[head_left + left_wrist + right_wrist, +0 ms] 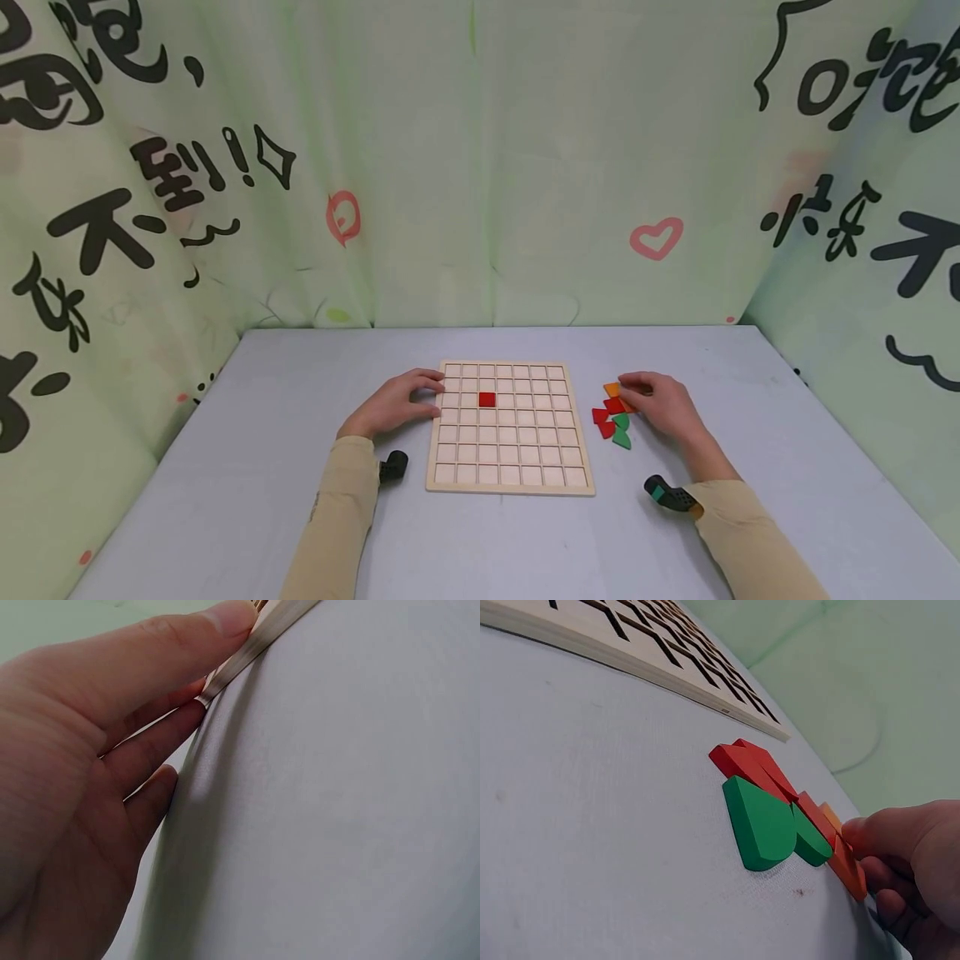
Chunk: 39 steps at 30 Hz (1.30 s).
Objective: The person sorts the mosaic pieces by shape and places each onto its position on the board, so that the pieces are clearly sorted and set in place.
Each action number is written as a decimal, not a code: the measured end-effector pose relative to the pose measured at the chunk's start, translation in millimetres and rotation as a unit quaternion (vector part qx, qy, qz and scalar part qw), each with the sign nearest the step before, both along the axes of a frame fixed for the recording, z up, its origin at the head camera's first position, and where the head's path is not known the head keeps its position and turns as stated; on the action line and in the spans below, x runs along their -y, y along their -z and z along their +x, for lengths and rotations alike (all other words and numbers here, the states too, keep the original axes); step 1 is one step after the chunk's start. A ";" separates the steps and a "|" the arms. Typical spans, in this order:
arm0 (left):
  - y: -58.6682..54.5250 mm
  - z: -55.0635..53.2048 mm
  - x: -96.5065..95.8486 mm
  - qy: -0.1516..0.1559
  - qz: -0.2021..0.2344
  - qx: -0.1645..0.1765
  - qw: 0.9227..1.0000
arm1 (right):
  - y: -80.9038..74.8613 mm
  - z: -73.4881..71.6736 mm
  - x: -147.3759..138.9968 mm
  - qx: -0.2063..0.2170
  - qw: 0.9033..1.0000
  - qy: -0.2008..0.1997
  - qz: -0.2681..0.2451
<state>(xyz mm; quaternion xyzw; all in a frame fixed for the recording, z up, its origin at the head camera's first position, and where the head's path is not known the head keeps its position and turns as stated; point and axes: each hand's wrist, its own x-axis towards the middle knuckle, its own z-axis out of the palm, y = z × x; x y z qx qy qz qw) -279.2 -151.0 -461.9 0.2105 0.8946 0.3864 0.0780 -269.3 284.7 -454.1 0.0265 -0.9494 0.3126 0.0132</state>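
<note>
A square wooden grid board (511,491) lies flat on the table, with one red square tile (487,400) in an upper-left cell. My left hand (396,402) rests against the board's left edge, thumb and fingers spread; the left wrist view shows the fingertips (196,705) touching the rim. Right of the board lies a small cluster of red pieces (750,769), green pieces (759,825) and orange pieces. At its far right side my right hand (663,404) pinches an orange piece (847,870) between thumb and curled fingers, which partly hide it.
A white cloth covers the table (510,550). Pale green curtains (495,167) with black writing and red hearts surround it at the back and sides. A black wrist camera (393,467) sits at the left cuff, another camera (669,493) at the right.
</note>
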 end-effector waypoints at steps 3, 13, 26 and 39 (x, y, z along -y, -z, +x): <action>0.0 -0.1 0.0 -0.002 0.002 0.004 1.000 | 0.7 -2.5 1.8 0.001 1.000 -0.001 -0.001; 1.2 -1.2 0.1 -0.003 -0.001 0.006 1.000 | 0.6 -7.2 8.0 0.008 1.000 -0.004 -0.012; 2.5 -1.6 0.2 -0.005 0.000 0.005 1.000 | -4.1 -11.8 17.3 0.011 1.000 -0.021 -0.009; -1.1 0.9 -0.5 -0.008 -0.005 0.008 1.000 | -3.0 -15.9 21.3 -0.012 0.998 -0.055 0.014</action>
